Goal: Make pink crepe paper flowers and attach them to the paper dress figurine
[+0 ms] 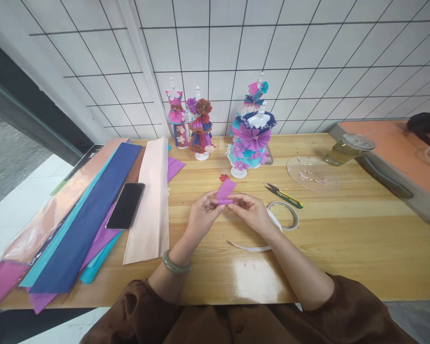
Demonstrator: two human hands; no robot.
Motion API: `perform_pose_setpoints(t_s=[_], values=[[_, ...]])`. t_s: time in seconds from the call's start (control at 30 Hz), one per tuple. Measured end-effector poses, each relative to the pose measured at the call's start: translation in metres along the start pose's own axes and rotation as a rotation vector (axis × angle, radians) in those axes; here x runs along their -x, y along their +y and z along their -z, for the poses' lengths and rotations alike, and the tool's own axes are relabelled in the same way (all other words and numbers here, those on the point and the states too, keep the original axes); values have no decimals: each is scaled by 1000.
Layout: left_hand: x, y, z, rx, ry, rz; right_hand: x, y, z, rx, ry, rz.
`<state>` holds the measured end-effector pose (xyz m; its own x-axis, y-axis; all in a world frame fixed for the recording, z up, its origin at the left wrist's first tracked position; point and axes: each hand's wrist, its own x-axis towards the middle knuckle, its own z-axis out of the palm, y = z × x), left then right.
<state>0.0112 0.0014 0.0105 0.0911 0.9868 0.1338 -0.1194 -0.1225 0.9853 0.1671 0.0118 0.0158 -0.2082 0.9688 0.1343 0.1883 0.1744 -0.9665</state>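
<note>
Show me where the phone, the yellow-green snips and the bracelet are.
Phone (pixel 125 206): head view, middle of its dark screen.
Snips (pixel 290 198): head view, on the handle.
Bracelet (pixel 177 267): head view, front of the band.

Both the left hand (pixel 205 210) and the right hand (pixel 250 210) are pinching a purple crepe-paper strip (pixel 227 190), its free end sticking up above the fingertips. Just beyond the grip a red paper flower (pixel 224 177) is lying on the wooden table (pixel 344 248). To the right of the grip are resting a tape roll (pixel 294 219) and green-handled thread snips (pixel 284 196). Left of it, a black smartphone (pixel 125 206) is lying across folded crepe-paper sheets (pixel 93 215). Farther beyond, paper-dressed figurines (pixel 252 138) are standing near the tiled wall (pixel 222 48).
</note>
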Motion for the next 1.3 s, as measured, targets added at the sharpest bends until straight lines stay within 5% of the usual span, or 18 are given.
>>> perform_pose_setpoints(t_s=[0.57,1.3], values=[[1,-4,6,-174,28,-23,-3,-4,10,110,-77,185],[2,3,8,-510,-8,-135,-3,-4,12,211,-111,200]])
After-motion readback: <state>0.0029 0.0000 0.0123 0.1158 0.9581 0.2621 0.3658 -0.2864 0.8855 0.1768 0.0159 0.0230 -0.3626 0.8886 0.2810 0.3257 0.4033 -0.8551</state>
